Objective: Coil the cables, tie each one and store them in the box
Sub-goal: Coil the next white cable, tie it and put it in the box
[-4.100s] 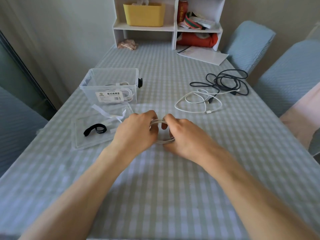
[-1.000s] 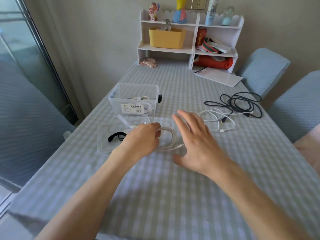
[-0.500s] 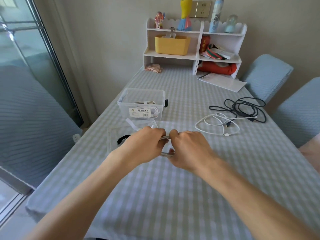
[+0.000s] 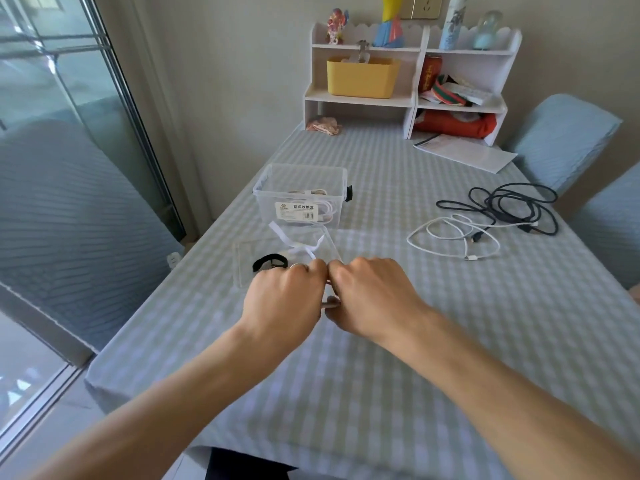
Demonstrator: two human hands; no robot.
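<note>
white cable (image 4: 453,237) loose | black cable (image 4: 512,206) tangled | clear box (image 4: 301,195) open

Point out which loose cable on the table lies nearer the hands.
The white cable: it lies spread on the cloth right of the hands, closer than the black cable tangled behind it.

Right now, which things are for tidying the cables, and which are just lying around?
For the job:
- coiled cable gripped by left hand and right hand
- clear box
- white cable
- black cable
- black strap
- white ties

Just lying about:
- yellow bin
- papers
- red can
</note>
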